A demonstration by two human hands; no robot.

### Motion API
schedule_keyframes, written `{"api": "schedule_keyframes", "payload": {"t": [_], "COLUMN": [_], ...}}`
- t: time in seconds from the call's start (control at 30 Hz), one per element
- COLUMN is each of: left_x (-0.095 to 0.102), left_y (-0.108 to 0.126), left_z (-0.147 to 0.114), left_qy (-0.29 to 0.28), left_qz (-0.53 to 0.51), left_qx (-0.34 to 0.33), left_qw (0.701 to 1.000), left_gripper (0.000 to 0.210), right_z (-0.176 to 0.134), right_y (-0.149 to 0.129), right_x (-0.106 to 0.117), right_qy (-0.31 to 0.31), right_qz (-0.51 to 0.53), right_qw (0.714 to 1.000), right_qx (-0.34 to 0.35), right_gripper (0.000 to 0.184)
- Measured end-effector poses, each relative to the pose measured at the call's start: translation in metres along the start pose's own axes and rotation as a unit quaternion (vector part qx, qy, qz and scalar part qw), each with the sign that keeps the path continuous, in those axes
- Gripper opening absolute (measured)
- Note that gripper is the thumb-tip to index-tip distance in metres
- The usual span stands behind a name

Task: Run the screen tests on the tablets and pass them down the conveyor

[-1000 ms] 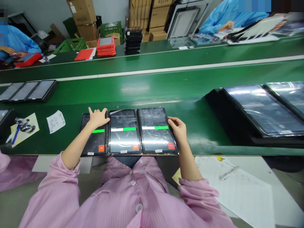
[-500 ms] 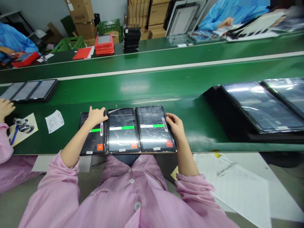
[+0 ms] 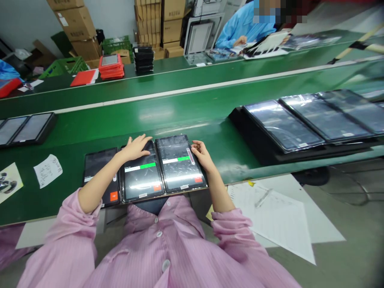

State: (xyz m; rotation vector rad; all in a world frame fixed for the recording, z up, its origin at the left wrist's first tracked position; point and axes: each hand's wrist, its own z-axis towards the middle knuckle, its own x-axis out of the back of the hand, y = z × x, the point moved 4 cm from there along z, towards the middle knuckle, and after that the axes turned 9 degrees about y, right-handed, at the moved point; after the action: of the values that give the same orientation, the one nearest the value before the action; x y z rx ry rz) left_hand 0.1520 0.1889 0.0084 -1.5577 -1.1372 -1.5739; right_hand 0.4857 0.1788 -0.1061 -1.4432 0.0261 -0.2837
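Three tablets lie side by side along the near edge of the green bench. My left hand [image 3: 136,149] reaches over the left tablet [image 3: 102,162] with fingers spread, its fingertips over the upper part of the middle tablet [image 3: 143,180]. Nothing is held in it, and the forearm covers part of the left tablet. At the upper right edge of the right tablet [image 3: 175,173], my right hand [image 3: 203,154] has its fingers curled, thumb against the rim. The lit screens carry green and white bars and a red-orange square in a lower corner.
More tablets [image 3: 285,124] rest on a black support at right, with others [image 3: 33,127] at left. A handwritten note [image 3: 48,171] lies left of my arm. Across the bench are red cases [image 3: 111,69], a black stack [image 3: 144,60] and a person in blue [image 3: 235,30]. Papers [image 3: 276,220] lie below, right.
My left hand has moved from the left tablet's upper right corner across to the middle tablet, and its fingers have spread. My right hand stays at the right tablet's edge. The view has turned right.
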Motion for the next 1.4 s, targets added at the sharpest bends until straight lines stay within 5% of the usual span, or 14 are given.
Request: {"api": "schedule_keyframes", "payload": {"t": [0.1,0.27,0.43,1.03,1.23,1.4], "left_x": [-0.003,-0.005,-0.005,-0.002,0.004,0.016], "left_y": [0.005,0.004,0.01,0.013,-0.008,-0.098], "left_z": [0.008,0.01,0.015,0.018,-0.028,-0.122], "left_qy": [-0.043,-0.107,-0.139,-0.111,-0.006,0.083], "left_qz": [-0.068,-0.054,-0.03,-0.05,-0.022,0.012], "left_qx": [-0.069,-0.08,-0.082,-0.058,-0.024,0.137], "left_qw": [0.994,0.99,0.986,0.991,0.999,0.987], "left_gripper": [0.082,0.052,0.047,0.055,0.071,0.065], "right_z": [-0.001,-0.003,-0.003,-0.003,-0.005,-0.007], "right_y": [-0.001,-0.002,-0.001,0.001,0.002,0.002], "right_x": [0.001,0.004,0.005,0.006,0.006,0.006], "right_qy": [-0.007,-0.02,-0.026,-0.019,-0.004,0.002], "right_qz": [0.004,0.011,0.01,0.03,0.034,0.02], "right_qw": [1.0,1.0,1.0,0.999,0.999,1.0], "right_qx": [0.001,0.0,-0.002,-0.016,-0.015,0.009], "right_gripper": [0.05,0.052,0.054,0.059,0.056,0.052]}}
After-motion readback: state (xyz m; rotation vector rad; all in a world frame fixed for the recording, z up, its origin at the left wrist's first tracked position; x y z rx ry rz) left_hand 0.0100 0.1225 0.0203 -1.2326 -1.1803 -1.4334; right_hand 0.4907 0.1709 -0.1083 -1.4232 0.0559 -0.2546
